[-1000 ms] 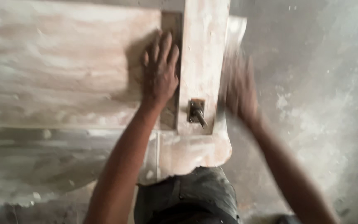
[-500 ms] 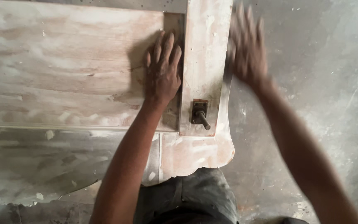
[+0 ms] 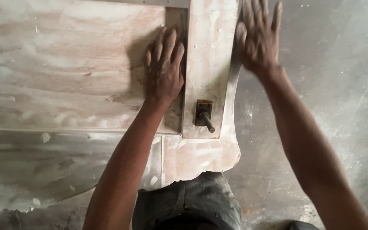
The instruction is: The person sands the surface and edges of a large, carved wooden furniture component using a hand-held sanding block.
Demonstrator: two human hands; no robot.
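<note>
A pale, putty-smeared wooden furniture panel (image 3: 64,64) lies flat below me. A lighter upright post (image 3: 207,51) runs along its right side and ends in a curved foot (image 3: 201,155). My left hand (image 3: 163,70) rests palm down on the panel, in the groove just left of the post. My right hand (image 3: 256,38) lies flat against the post's right edge with its fingers spread; whether anything sits under its palm is hidden. A dark metal bracket with a bolt (image 3: 204,114) is fixed to the post below both hands.
A grey, dusty concrete floor (image 3: 329,85) lies to the right of the piece. The panel's lower rail (image 3: 30,170) with white filler patches extends to the left. My dark trousers (image 3: 188,204) touch the curved foot at the bottom.
My right hand has slid up along the post's right edge, away from me. My left hand has stayed pressed in the same spot.
</note>
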